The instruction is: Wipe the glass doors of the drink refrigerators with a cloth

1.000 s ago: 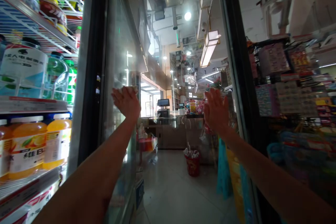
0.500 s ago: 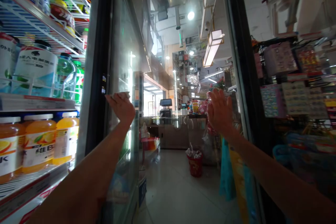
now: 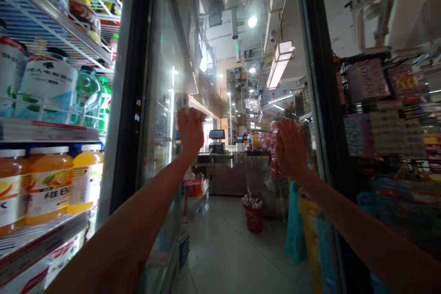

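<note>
In front of me stands the open glass door (image 3: 220, 248) of a drinks cooler, with a dark frame. My left hand (image 3: 191, 133) is raised against the glass, slightly blurred by motion. Its fingers press on a pale, crumpled cloth (image 3: 199, 114), mostly hidden under the hand; whether it is fabric or tissue I cannot tell. On the right side of the pane, my right hand (image 3: 291, 149) lies flat with its fingers stretched out, close to the frame (image 3: 319, 78), and holds nothing.
Cooler shelves at left carry orange juice bottles (image 3: 50, 186) and large white-labelled bottles (image 3: 48, 85). Through the glass appear a red bucket (image 3: 254, 218), a counter (image 3: 225, 179) and blue and yellow floor signs (image 3: 296, 225). Hanging packets (image 3: 368, 78) line the right.
My left hand has swept right across the glass with the cloth, from near the left frame towards the middle. My right hand has stayed nearly in place.
</note>
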`<action>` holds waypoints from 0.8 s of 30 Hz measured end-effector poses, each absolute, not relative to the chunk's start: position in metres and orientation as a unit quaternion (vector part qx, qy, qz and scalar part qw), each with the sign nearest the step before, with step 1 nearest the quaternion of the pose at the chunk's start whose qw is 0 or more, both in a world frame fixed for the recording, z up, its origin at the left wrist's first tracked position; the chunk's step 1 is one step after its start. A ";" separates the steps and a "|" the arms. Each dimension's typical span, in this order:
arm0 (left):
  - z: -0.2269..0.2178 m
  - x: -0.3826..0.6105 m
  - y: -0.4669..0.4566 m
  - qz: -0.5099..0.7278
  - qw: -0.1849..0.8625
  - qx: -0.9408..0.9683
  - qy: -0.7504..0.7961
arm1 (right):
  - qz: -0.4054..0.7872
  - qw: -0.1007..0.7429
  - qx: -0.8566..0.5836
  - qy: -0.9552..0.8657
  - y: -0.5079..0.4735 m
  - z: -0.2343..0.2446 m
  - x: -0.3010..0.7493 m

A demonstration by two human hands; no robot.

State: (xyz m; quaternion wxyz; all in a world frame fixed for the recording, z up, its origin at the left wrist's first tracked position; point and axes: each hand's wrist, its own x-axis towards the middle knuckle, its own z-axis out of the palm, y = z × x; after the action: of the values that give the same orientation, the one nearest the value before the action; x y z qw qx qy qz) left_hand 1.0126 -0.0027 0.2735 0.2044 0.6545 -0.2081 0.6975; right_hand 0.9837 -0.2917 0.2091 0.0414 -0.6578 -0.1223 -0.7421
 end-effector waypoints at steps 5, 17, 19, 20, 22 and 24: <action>0.266 1.018 -0.035 0.685 0.142 0.645 -0.307 | -0.719 -0.011 -0.687 -0.106 -0.300 0.212 0.978; 0.252 0.994 -0.155 0.647 0.015 0.630 -0.430 | -0.781 0.043 -0.605 -0.150 -0.327 0.211 0.971; 0.264 0.994 -0.150 0.665 0.050 0.627 -0.402 | -0.788 0.053 -0.597 -0.141 -0.337 0.213 0.965; 0.272 0.996 -0.143 0.686 0.098 0.621 -0.366 | -0.793 0.063 -0.589 -0.141 -0.341 0.214 0.962; 0.287 1.000 -0.133 0.724 0.206 0.594 -0.283 | -0.805 0.083 -0.564 -0.167 -0.346 0.216 0.957; 0.291 1.001 -0.139 0.733 0.236 0.581 -0.265 | -0.813 0.099 -0.533 -0.210 -0.346 0.218 0.953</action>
State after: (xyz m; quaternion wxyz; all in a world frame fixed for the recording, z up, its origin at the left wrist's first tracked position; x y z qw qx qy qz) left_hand 1.0012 -0.1389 0.2908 0.2359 0.5812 -0.2646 0.7325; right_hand 0.9532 -0.3459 0.2182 0.0993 -0.5335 -0.2104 -0.8132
